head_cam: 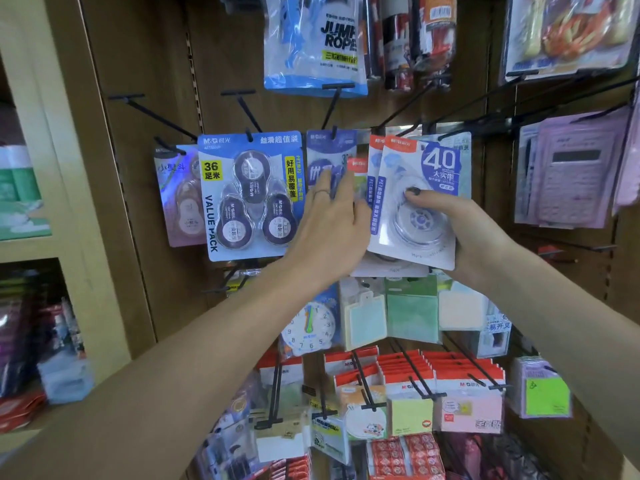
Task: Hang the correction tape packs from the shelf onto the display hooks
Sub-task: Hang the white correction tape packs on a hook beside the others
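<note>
My right hand grips a white correction tape pack marked "40", thumb on its clear blister, holding it up by a black display hook. More packs of the same kind sit behind it. My left hand reaches in with straight fingers, touching the blue pack hanging on the neighbouring hook and the small red-topped pack beside it. A blue value pack with three tapes hangs to the left. A pink pack hangs behind it.
Long black hooks stick out toward me across the wooden panel. A jump rope bag hangs above, calculators to the right, sticky notes and a toy clock below. A shelf unit stands at left.
</note>
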